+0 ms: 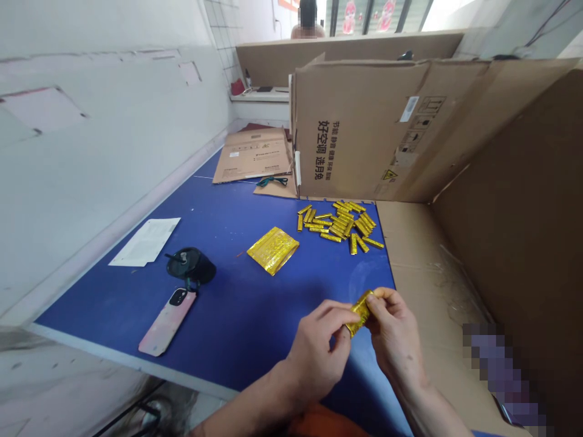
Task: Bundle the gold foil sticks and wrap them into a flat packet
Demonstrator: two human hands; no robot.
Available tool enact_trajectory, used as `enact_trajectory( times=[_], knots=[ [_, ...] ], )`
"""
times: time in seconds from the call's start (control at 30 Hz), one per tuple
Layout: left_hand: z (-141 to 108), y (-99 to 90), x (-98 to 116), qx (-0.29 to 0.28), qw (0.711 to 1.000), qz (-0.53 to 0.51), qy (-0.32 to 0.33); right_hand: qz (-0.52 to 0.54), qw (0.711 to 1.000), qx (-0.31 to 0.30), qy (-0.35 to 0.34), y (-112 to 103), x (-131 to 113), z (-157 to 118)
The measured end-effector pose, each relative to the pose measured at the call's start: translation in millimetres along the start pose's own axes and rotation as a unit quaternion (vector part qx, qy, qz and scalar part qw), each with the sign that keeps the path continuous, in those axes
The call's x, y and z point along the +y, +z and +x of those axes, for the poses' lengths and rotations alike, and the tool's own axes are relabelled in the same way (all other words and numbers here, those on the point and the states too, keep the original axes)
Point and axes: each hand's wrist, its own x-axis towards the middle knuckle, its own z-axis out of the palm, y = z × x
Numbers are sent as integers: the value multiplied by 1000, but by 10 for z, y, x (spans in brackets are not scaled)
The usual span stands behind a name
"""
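A small gold foil packet [361, 312] is held up at a slant over the front right of the blue table. My left hand [322, 341] pinches its lower left end, and my right hand [395, 331] grips the upper right end between thumb and fingers. Whether anything is inside the foil cannot be made out. Beyond my hands, several small gold-wrapped bars [341, 226] lie in a loose heap near the table's far right edge. A flat stack of gold foil sheets [273, 250] rests on the table, left of the heap.
On the left stand a black lidded mug [191, 265], a pink-cased phone [167, 321] and a white paper [146, 243]. A large cardboard box panel [364, 139] borders the back and right. Green-handled scissors [272, 181] lie beside flat cardboard [252, 155]. A person [308, 21] is far behind.
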Motion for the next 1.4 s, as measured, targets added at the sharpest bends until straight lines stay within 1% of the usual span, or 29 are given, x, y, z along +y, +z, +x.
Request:
enact_trajectory(
  times=[0.07,0.13,0.17,0.23,0.33,0.5,0.6,0.63,0.67,0.7,0.8,0.87,1.0,1.13,1.3,1.4],
  knots=[
    [-4,15,12,6,1000,1,-5,-31,999,9,-39,-11,7,12],
    [0,18,37,12,999,-7,-29,-97,989,9,-108,-33,14,24],
    [4,17,50,15,999,-15,-50,-138,980,6,-145,-45,15,28],
    [11,13,71,19,995,-32,-95,-216,954,-5,-209,-70,13,26],
    [15,12,74,18,988,-46,-146,-299,913,-44,-275,-106,-1,-9],
    [14,4,42,20,979,-64,-194,-377,844,-158,-348,-160,-54,-101],
    [23,-19,36,24,972,-88,-217,-409,803,-195,-386,-158,-87,-115],
    [28,-26,37,25,969,-101,-226,-417,794,-201,-394,-152,-91,-110],
    [34,-31,39,27,965,-116,-234,-420,790,-203,-397,-145,-88,-103],
    [40,-32,41,27,961,-131,-241,-418,793,-200,-396,-138,-80,-94],
    [54,-24,44,23,954,-160,-253,-392,815,-185,-385,-125,-42,-73],
    [58,-14,42,23,953,-166,-253,-383,816,-189,-389,-125,-24,-70],
    [58,-11,40,24,952,-168,-254,-389,804,-193,-407,-140,-37,-75],
    [59,-17,56,16,953,-165,-255,-407,784,-209,-418,-148,-76,-66],
    [59,-16,70,13,952,-166,-255,-427,776,-210,-413,-143,-76,-48],
    [54,-20,68,11,951,-173,-257,-442,767,-207,-417,-142,-65,-34]
  ],
)
